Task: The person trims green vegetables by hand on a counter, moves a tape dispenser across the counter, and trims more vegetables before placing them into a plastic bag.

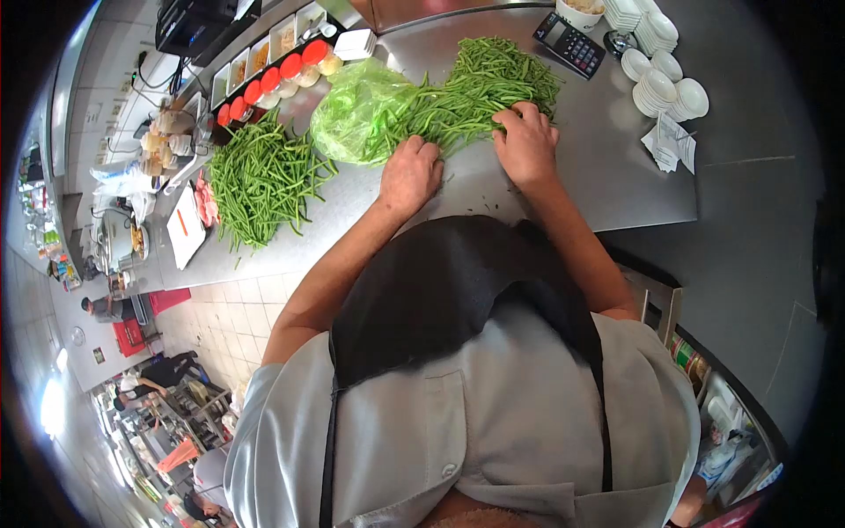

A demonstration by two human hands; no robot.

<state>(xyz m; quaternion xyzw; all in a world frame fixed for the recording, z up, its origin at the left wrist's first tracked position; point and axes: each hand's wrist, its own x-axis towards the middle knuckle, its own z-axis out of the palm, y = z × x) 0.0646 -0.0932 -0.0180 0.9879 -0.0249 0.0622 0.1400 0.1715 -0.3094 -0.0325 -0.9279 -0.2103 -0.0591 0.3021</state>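
A heap of green beans (502,77) lies on the steel counter in front of me, trailing toward my body. My left hand (412,176) is at the near edge of this heap, beside a crumpled green plastic bag (359,110), its fingers curled down on some beans. Further right, my right hand (528,145) bends its fingers over the beans at the heap's right side. Its fingertips are partly hidden among them. To the left, a second pile of green beans (264,180) spreads toward the counter edge. Small bean scraps dot the metal between my forearms.
Red-lidded jars (290,69) line the back left of the steel counter (616,176). A calculator (569,44), stacked white bowls (656,92) and paper slips (669,145) are at right. A white cutting board (185,227) is at far left. Other people stand in the background.
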